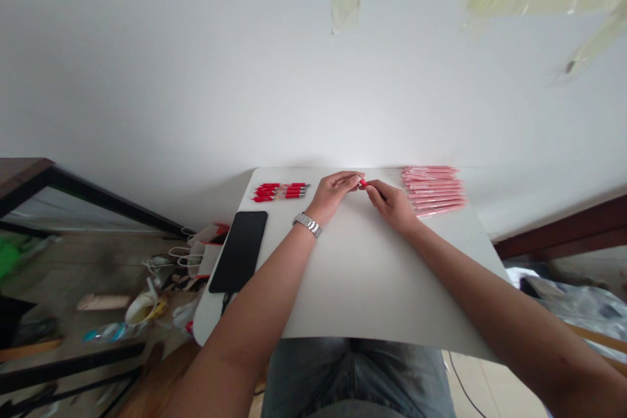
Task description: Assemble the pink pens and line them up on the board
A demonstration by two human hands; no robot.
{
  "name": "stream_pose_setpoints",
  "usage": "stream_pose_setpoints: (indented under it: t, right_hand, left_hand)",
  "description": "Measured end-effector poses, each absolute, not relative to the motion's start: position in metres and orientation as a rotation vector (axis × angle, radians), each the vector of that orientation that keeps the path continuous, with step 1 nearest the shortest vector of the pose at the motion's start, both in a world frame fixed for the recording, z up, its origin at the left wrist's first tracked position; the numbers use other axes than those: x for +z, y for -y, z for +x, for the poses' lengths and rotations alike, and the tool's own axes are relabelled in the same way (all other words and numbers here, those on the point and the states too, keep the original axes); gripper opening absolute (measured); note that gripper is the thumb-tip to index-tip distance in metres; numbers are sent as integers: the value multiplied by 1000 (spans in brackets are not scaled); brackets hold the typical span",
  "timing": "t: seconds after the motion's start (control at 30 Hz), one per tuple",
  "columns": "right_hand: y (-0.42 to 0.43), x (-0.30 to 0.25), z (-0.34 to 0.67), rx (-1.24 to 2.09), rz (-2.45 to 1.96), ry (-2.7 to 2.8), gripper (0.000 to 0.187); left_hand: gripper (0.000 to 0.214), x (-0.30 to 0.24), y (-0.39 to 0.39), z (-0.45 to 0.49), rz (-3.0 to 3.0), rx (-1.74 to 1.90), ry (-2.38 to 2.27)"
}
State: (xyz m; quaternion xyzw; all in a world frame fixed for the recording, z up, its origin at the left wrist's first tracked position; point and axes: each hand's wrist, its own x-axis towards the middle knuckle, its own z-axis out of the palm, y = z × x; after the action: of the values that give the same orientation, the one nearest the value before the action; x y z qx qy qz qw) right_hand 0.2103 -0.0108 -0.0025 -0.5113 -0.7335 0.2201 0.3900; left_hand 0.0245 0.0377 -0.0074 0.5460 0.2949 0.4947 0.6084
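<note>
Over the far part of the white table (343,274), my two hands meet at a red pen (363,182), of which only a short red piece shows between the fingers. My left hand (339,188), with a metal watch at the wrist, pinches it from the left. From the right, my right hand (392,201) has thumb and fingers closed on its other end. Several red pens (281,191) lie side by side left of my hands. To the right is a stack of slim pink sticks in clear wrapping (435,189), which look like pen refills.
A black phone (239,251) with a cable plugged in lies at the table's left edge. Behind the table rises a white wall (274,65) with strips of yellowed tape. Bags, a cup and a bottle (106,333) are on the floor at left.
</note>
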Motion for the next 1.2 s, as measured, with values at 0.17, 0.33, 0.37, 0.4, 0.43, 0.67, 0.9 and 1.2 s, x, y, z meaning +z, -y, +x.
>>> stream_pose_setpoints:
  t: [0.17,0.33,0.37,0.4,0.43,0.67,0.9,1.2]
  right_hand:
    - [9,-4,211,535,-1297,1860,48]
    - [10,-3,209,539,-1315,1853,47]
    - [10,-3,209,544,-1319,1851,47]
    - [10,-3,209,549,-1323,1849,48]
    - [10,-3,209,553,-1327,1849,48]
    - [8,-5,211,542,-1358,1844,47]
    - [9,-4,212,528,-1400,1845,53]
    - [9,-4,214,567,-1430,1840,57]
  left_hand:
    - [34,-9,-39,24,1254,1151,-687]
    - [32,-8,-39,23,1243,1137,-689]
    - [32,-8,-39,23,1243,1141,-691]
    - [32,-8,-39,24,1240,1146,-695]
    - [32,-8,-39,24,1235,1151,-698]
    - [35,-7,-39,24,1244,1116,-727]
    - [26,23,-11,-11,1907,1109,-1181]
    - [54,57,70,-59,2385,470,-2035]
